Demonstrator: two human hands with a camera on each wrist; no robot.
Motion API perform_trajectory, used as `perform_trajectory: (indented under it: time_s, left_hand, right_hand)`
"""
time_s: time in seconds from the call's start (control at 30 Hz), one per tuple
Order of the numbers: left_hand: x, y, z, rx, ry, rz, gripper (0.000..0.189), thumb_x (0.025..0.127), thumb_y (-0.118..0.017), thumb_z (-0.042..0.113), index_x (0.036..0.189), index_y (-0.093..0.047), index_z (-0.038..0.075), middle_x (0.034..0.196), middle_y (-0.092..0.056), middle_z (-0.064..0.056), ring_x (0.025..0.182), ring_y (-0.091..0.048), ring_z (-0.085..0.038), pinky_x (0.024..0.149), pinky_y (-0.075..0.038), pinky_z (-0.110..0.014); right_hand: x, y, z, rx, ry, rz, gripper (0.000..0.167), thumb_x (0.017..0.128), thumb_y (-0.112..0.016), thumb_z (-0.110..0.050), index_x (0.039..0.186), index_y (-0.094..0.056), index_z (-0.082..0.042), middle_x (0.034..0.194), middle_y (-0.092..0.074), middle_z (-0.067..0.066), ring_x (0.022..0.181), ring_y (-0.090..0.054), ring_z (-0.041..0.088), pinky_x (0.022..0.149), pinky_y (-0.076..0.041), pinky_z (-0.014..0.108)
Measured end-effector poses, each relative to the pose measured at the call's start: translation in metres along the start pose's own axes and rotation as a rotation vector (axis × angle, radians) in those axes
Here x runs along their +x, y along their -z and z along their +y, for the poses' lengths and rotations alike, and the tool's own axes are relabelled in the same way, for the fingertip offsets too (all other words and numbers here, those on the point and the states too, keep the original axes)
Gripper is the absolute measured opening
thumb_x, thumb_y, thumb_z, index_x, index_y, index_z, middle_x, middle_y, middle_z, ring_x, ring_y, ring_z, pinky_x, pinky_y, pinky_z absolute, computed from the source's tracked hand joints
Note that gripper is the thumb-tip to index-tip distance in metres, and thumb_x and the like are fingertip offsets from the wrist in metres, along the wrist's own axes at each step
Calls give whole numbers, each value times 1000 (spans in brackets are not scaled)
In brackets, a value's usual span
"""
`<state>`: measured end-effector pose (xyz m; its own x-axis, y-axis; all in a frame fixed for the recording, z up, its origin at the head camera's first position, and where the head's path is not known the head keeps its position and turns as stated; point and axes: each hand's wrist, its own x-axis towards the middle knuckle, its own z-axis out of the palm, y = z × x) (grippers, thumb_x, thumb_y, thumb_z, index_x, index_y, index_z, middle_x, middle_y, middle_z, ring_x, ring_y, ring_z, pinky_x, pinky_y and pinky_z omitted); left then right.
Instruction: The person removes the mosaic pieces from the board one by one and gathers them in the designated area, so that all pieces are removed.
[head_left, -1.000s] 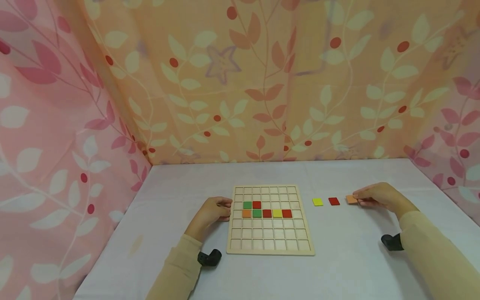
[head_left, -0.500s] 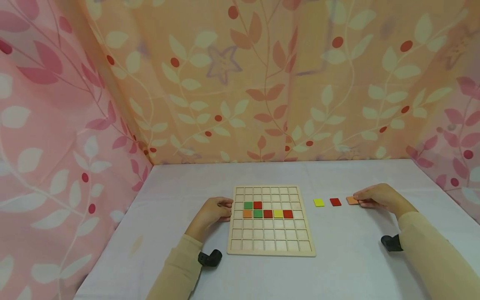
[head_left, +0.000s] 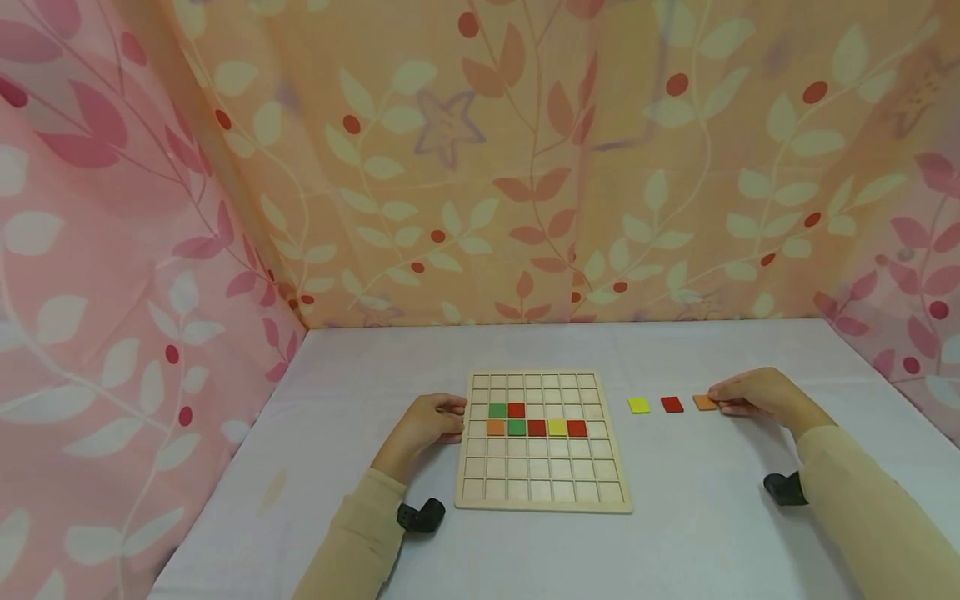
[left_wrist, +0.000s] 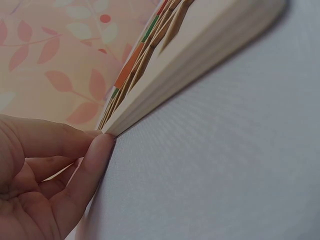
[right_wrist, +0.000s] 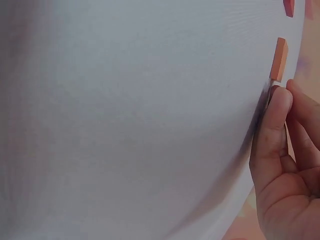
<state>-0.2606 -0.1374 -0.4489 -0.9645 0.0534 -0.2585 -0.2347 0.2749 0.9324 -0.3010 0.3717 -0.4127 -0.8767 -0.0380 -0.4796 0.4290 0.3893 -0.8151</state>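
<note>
Board: From the head view, the wooden board (head_left: 548, 468) lies flat on the white cloth (head_left: 360, 367).
Tiles in its boxes: The upper tile row (head_left: 515, 411) goes green, red. The lower tile row (head_left: 537, 428), just below, goes orange, green, red, yellow, red.
Loose tiles: Right of the board, in a line, come the yellow tile (head_left: 639, 406), nearest to it, then the red tile (head_left: 672, 404), then the orange tile (head_left: 703, 402), farthest from it.
Hands: The left hand (head_left: 426, 427) is at the board's left edge. The right hand (head_left: 761, 400) is well to the right of the board, fingertips on the orange tile's outer end.
Board edge: In the left wrist view, thumb and finger pinch the board's rim. How hard, I can't tell.
Orange tile: In the right wrist view, thumb and finger pinch its end. No gap shows under it.
Job now: I think it is handling the orange tile, but picking up or putting down, I can't tell.
Next move: To lift it to the board needs a snug pinch; to leave it needs a gentle letting go.
</note>
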Motion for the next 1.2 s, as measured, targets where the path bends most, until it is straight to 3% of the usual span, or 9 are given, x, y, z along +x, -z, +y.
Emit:
perform_trajectory:
  time_s: [0.17,0.33,0.63,0.8,1.2]
  left_hand:
    - [0,0,0,-2,1,-5,42,83,-64,-14,124,-63,-5,106,-63,-15,79,-62,-15,66,-61,-27]
    - [-1,2,0,0,0,-6,42,83,-65,-13,124,-63,-5,108,-63,-16,80,-62,-15,67,-61,-27]
    - [-2,1,1,13,7,-4,42,84,-65,-13,125,-63,-4,110,-64,-16,81,-63,-15,68,-61,-28]
    - [-1,1,0,8,1,-7,42,84,-64,-13,125,-63,-4,110,-64,-17,80,-63,-15,68,-61,-28]
    - [-1,2,1,-5,-3,-7,42,84,-63,-14,125,-63,-6,108,-63,-16,78,-62,-15,67,-61,-27]
  right_hand:
    - [-7,-7,-6,-79,54,26,30,96,-67,-22,111,-73,3,81,-72,-8,71,-65,7,71,-59,20]
    - [-12,-29,-19,-161,131,26,45,95,-68,-26,121,-65,10,84,-72,-7,72,-66,8,71,-59,20]
    - [-14,-76,-40,-188,156,43,44,95,-68,-27,124,-64,6,86,-75,-5,71,-69,7,70,-57,24]
    - [-13,-98,-47,-131,194,4,44,95,-67,-20,126,-61,10,91,-76,-3,72,-69,6,70,-60,23]
    - [-11,-146,-65,-69,239,-65,37,92,-69,-14,118,-65,12,78,-73,-2,67,-67,6,68,-60,21]
